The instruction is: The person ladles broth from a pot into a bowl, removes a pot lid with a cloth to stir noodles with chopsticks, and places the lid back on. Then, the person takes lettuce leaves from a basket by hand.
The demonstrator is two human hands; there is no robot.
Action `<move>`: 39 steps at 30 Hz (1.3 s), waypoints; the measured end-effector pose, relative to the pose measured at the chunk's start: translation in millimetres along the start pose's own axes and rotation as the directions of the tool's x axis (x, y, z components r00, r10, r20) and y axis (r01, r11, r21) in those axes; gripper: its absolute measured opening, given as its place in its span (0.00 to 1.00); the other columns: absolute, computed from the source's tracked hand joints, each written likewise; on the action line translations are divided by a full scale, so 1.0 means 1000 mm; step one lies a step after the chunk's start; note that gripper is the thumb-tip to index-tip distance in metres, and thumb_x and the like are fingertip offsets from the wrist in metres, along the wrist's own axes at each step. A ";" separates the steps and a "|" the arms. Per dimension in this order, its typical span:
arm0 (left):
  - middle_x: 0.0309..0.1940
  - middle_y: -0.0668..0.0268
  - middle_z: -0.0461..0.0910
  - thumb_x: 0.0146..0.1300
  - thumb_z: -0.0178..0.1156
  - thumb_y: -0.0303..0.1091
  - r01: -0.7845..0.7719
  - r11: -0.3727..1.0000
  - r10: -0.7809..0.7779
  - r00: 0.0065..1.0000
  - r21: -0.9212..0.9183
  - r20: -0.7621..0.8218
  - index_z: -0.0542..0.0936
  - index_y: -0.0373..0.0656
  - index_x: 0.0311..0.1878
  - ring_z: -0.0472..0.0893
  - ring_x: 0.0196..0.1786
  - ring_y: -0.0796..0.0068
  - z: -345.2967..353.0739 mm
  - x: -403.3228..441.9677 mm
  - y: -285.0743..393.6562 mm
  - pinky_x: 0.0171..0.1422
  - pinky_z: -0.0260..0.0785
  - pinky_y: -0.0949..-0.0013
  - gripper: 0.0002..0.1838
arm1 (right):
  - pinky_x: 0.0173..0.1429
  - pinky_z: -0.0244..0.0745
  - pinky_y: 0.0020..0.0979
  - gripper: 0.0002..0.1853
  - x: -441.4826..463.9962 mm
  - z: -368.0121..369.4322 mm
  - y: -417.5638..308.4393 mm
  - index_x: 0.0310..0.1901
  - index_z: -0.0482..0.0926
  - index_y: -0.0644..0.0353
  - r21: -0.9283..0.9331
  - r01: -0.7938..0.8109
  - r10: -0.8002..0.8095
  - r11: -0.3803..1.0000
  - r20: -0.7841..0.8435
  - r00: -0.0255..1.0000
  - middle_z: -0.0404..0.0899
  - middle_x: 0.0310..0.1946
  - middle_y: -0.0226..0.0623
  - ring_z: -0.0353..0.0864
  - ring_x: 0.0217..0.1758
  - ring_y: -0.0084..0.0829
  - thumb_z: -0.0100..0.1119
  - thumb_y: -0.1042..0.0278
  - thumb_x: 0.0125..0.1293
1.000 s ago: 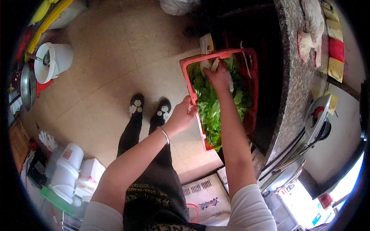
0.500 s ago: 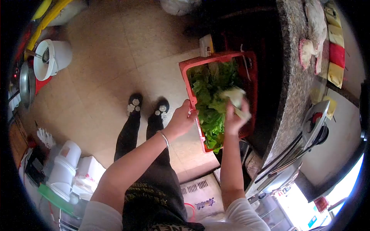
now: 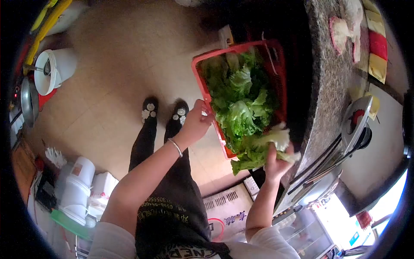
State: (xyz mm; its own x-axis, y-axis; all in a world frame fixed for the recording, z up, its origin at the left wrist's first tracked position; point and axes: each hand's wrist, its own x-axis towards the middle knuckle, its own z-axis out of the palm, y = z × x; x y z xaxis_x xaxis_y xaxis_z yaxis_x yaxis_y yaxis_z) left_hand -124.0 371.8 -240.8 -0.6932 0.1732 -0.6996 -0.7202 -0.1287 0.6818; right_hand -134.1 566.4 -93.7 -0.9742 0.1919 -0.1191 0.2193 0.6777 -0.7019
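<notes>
A red plastic basket (image 3: 201, 84) full of leafy green lettuce (image 3: 238, 115) stands in front of me. My left hand (image 3: 197, 123) has its fingers closed on the basket's near-left rim; a bracelet circles that wrist. At the basket's near-right corner my right hand (image 3: 277, 166) grips pale-stemmed lettuce leaves (image 3: 276, 137), thumb on top. Green leaf ends from this bunch hang over the near edge of the basket. Part of the right fingers is hidden behind the stems.
A granite counter (image 3: 317, 82) runs along the right, with a white dish (image 3: 361, 105) and utensils near it. On the left are a white bucket (image 3: 67, 64) and stacked white tubs (image 3: 73, 196). A printed box (image 3: 228, 207) lies on the floor by my legs.
My right hand has moved down and right with the lettuce leaves, from over the basket to its near corner. The basket now appears slightly higher and further left in view.
</notes>
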 end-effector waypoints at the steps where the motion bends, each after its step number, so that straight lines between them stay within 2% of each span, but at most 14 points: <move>1: 0.41 0.62 0.66 0.57 0.51 0.22 0.002 1.000 -0.002 1.000 -0.001 0.008 0.60 0.40 0.44 0.78 0.36 0.72 0.000 0.000 -0.001 0.36 0.75 0.70 0.14 | 0.46 0.69 0.25 0.19 -0.005 -0.009 0.020 0.46 0.71 0.70 -0.018 -0.163 0.163 0.987 0.113 0.980 0.76 0.36 0.38 0.74 0.39 0.25 0.59 0.73 0.52; 5: 0.41 0.63 0.66 0.57 0.53 0.25 0.005 0.997 -0.003 0.999 -0.072 0.032 0.59 0.43 0.46 0.77 0.37 0.73 0.001 0.001 -0.008 0.37 0.76 0.70 0.16 | 0.48 0.66 0.24 0.15 -0.007 -0.007 0.056 0.43 0.73 0.68 0.056 -0.289 0.274 0.956 0.191 0.943 0.75 0.38 0.32 0.71 0.41 0.22 0.58 0.74 0.53; 11: 0.38 0.58 0.70 0.58 0.55 0.31 -0.091 0.988 0.091 0.996 -0.126 -0.001 0.61 0.36 0.41 0.79 0.31 0.71 0.002 0.003 -0.012 0.31 0.71 0.73 0.15 | 0.55 0.62 0.27 0.28 -0.013 -0.014 0.077 0.54 0.64 0.63 0.247 -0.441 0.372 0.863 0.280 0.885 0.69 0.49 0.34 0.67 0.51 0.26 0.62 0.70 0.51; 13: 0.37 0.63 0.69 0.58 0.55 0.29 -0.042 0.991 0.044 0.999 -0.124 0.013 0.61 0.40 0.42 0.77 0.35 0.73 0.002 0.003 -0.013 0.35 0.74 0.71 0.14 | 0.56 0.61 0.28 0.31 -0.008 -0.012 0.083 0.55 0.63 0.62 0.133 -0.491 0.402 0.861 0.416 0.816 0.69 0.49 0.34 0.66 0.52 0.28 0.64 0.67 0.50; 14: 0.36 0.68 0.69 0.58 0.55 0.27 0.003 0.993 -0.001 1.000 -0.120 0.017 0.61 0.44 0.43 0.76 0.39 0.76 0.003 0.003 -0.012 0.39 0.76 0.69 0.14 | 0.58 0.60 0.30 0.33 -0.006 -0.009 0.099 0.57 0.62 0.62 -0.125 -0.438 0.449 0.890 0.407 0.795 0.69 0.49 0.37 0.67 0.54 0.31 0.64 0.64 0.49; 17: 0.37 0.68 0.69 0.59 0.55 0.28 0.007 0.990 -0.004 1.000 -0.138 0.027 0.61 0.44 0.43 0.76 0.39 0.76 0.003 0.001 -0.006 0.39 0.76 0.68 0.14 | 0.59 0.60 0.32 0.35 0.004 0.016 0.109 0.57 0.62 0.62 0.087 -0.456 0.353 0.886 0.510 0.784 0.70 0.50 0.39 0.67 0.54 0.34 0.64 0.61 0.48; 19: 0.37 0.68 0.69 0.59 0.54 0.28 0.003 0.991 0.001 1.000 -0.135 0.029 0.60 0.44 0.44 0.76 0.39 0.76 0.005 0.000 -0.002 0.40 0.76 0.68 0.14 | 0.54 0.63 0.27 0.30 0.016 0.033 0.144 0.54 0.67 0.62 -0.069 -0.247 0.253 0.967 0.423 0.870 0.71 0.47 0.36 0.69 0.50 0.26 0.64 0.69 0.47; 21: 0.37 0.67 0.69 0.59 0.54 0.28 -0.010 0.991 0.014 1.000 -0.132 0.025 0.60 0.44 0.44 0.76 0.38 0.76 0.008 -0.001 0.002 0.40 0.76 0.68 0.14 | 0.54 0.63 0.28 0.32 0.038 0.048 0.132 0.55 0.65 0.63 -0.178 -0.458 0.466 0.871 0.593 0.657 0.71 0.48 0.37 0.69 0.50 0.28 0.65 0.68 0.46; 24: 0.39 0.59 0.67 0.58 0.55 0.30 -0.053 0.983 0.052 0.999 -0.178 -0.011 0.61 0.36 0.43 0.78 0.34 0.71 0.007 -0.002 0.004 0.33 0.74 0.73 0.16 | 0.54 0.64 0.29 0.33 0.070 0.044 0.073 0.55 0.64 0.63 -0.450 -0.313 0.513 0.837 0.445 0.734 0.70 0.49 0.37 0.69 0.51 0.30 0.65 0.66 0.47; 27: 0.39 0.59 0.68 0.58 0.55 0.30 -0.060 0.989 0.062 0.998 -0.137 0.007 0.61 0.36 0.43 0.78 0.35 0.71 0.008 -0.002 -0.001 0.34 0.74 0.73 0.16 | 0.55 0.63 0.30 0.31 0.091 0.038 0.072 0.55 0.64 0.64 -0.136 -0.179 0.219 0.974 0.382 0.898 0.70 0.49 0.38 0.69 0.51 0.32 0.64 0.64 0.49; 31: 0.40 0.58 0.68 0.58 0.56 0.31 -0.083 0.979 0.087 0.996 -0.186 0.012 0.61 0.35 0.43 0.78 0.36 0.71 0.008 0.000 -0.001 0.34 0.74 0.72 0.16 | 0.57 0.61 0.29 0.29 0.093 0.038 0.058 0.54 0.65 0.65 -0.080 -0.178 0.195 0.981 0.303 0.933 0.70 0.50 0.38 0.68 0.52 0.31 0.62 0.64 0.52; 33: 0.40 0.58 0.68 0.58 0.56 0.31 -0.087 0.979 0.091 0.996 -0.184 0.010 0.61 0.35 0.43 0.78 0.36 0.71 0.007 -0.001 -0.001 0.34 0.74 0.72 0.16 | 0.58 0.60 0.28 0.28 0.072 0.024 0.051 0.54 0.64 0.66 -0.252 -0.052 0.117 0.966 0.248 0.962 0.68 0.51 0.36 0.67 0.53 0.29 0.61 0.65 0.53; 35: 0.40 0.58 0.68 0.58 0.56 0.31 -0.067 0.982 0.071 0.997 -0.177 0.015 0.61 0.35 0.43 0.78 0.36 0.71 0.006 -0.003 0.003 0.34 0.74 0.72 0.16 | 0.57 0.60 0.26 0.29 0.034 0.004 0.061 0.55 0.64 0.66 -0.171 -0.417 0.448 0.893 0.236 0.862 0.67 0.51 0.35 0.66 0.53 0.26 0.60 0.64 0.54; 39: 0.40 0.59 0.67 0.58 0.56 0.31 -0.061 0.986 0.066 0.998 -0.158 0.024 0.61 0.36 0.43 0.78 0.36 0.71 0.007 -0.001 0.001 0.34 0.74 0.73 0.17 | 0.57 0.60 0.31 0.30 -0.016 -0.017 0.103 0.55 0.65 0.65 -0.079 -0.484 0.475 0.872 0.377 0.795 0.69 0.51 0.42 0.67 0.54 0.33 0.58 0.57 0.53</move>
State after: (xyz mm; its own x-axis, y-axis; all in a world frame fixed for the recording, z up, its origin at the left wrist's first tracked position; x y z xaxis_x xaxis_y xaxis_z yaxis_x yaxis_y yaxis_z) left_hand -123.6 378.0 -237.7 -0.7381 0.1879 -0.6480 -0.6719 -0.2915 0.6809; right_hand -94.7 645.5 -152.1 -0.6906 0.2074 -0.6929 0.6667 0.5541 -0.4986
